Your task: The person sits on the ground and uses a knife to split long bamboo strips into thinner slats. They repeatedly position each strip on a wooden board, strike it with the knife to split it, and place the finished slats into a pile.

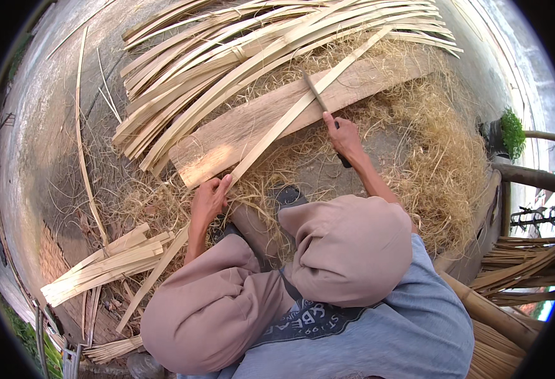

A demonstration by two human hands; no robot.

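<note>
A long, pale bamboo strip (pixel 277 129) runs slantwise across a flat wooden board (pixel 224 136). My left hand (pixel 209 201) is closed on the strip near the board's close edge, thumb and fingers pinching it. The strip's tail passes on toward the lower left, beside my knee. In my right hand (pixel 344 138) is a knife (pixel 315 92), fingers wrapped round its dark handle. Its narrow blade points up and left and lies across the strip, over the board. Whether the edge bites into the strip, I cannot tell.
A large pile of bamboo strips (pixel 208 76) lies beyond the board. Curly shavings (pixel 442 158) cover the ground, thickest at right. A smaller strip bundle (pixel 110 259) rests at lower left. Bamboo poles (pixel 486 309) and more strips (pixel 518 268) are at lower right.
</note>
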